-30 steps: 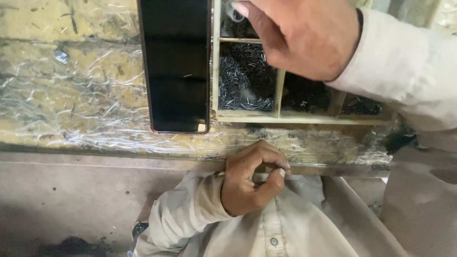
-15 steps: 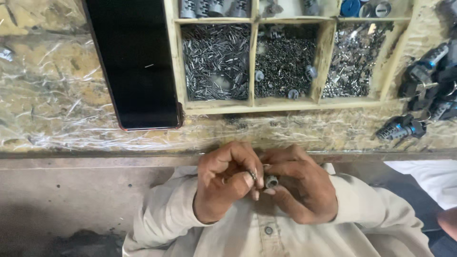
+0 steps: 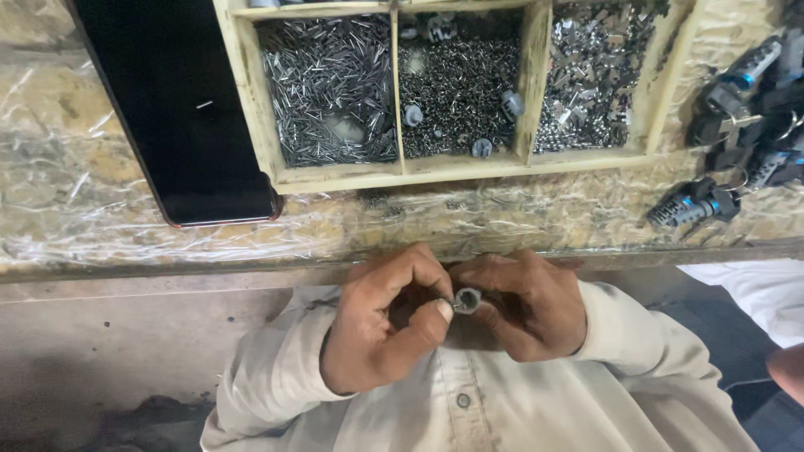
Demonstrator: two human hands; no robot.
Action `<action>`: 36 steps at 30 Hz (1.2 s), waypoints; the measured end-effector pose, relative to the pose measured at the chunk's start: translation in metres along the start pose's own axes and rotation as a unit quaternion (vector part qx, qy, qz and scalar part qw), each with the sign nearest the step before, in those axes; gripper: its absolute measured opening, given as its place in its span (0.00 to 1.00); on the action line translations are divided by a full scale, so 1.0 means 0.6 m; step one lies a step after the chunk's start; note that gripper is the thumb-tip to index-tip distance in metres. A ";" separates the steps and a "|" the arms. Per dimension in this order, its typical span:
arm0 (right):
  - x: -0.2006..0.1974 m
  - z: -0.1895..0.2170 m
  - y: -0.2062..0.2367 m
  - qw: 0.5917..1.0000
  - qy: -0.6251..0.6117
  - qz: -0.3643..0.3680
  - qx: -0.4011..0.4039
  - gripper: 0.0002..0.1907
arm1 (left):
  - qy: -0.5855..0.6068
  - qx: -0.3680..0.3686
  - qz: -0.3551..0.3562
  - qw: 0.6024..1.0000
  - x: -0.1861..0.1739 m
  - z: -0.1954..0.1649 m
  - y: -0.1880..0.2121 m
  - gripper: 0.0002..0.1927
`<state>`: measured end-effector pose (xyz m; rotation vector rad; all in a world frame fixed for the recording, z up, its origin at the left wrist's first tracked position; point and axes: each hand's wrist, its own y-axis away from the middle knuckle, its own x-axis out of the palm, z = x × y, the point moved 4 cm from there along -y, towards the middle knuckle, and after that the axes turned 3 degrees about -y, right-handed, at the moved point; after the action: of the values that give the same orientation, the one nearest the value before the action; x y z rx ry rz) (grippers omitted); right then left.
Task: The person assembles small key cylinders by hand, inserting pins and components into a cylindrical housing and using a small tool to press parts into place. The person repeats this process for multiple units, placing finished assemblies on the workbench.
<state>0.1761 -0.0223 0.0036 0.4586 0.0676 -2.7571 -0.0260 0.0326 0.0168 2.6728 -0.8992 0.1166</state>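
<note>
Below the near edge of the worktop [image 3: 100,209], close against the cream shirt [image 3: 469,402], a small metal cylinder [image 3: 466,299] is held between both hands. A second ago the right hand [image 3: 523,305] was up over the wooden tray [image 3: 402,174] while the left hand [image 3: 381,326] waited alone at the edge; now the two are brought together, which suggests a part was fetched and fitting is under way. The left hand is closed narrowly, thumb pressed to the cylinder's end; the right hand is curled tightly round its body. Three tray compartments are seen in full: one of thin pins [image 3: 322,84], one of fine small parts [image 3: 461,79], one of shiny stamped pieces [image 3: 586,71]. One dark phone [image 3: 180,117] lies left of the tray, and a cluster of dark lock bodies [image 3: 737,125], too tangled to count, sits toward the right edge.
</note>
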 end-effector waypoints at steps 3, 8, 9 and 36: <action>0.008 -0.002 0.015 0.998 -0.016 0.022 -0.060 0.22 | -0.037 -0.020 0.010 0.999 0.000 -0.015 -0.001 0.04; 0.013 -0.007 0.020 0.988 -0.024 0.010 -0.154 0.27 | -0.044 -0.097 0.051 0.993 -0.004 -0.024 0.002 0.05; 0.016 -0.009 0.018 0.985 -0.051 0.030 -0.162 0.28 | -0.034 -0.104 0.056 0.992 -0.005 -0.025 0.002 0.05; -0.111 0.160 -0.169 0.984 0.102 0.080 -0.120 0.26 | 0.353 -0.008 -0.094 0.931 0.022 0.042 0.002 0.09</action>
<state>0.1714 0.0853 0.1150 0.6472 0.3922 -2.4952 -0.0169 0.0162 -0.0043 2.3828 -0.4015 0.9443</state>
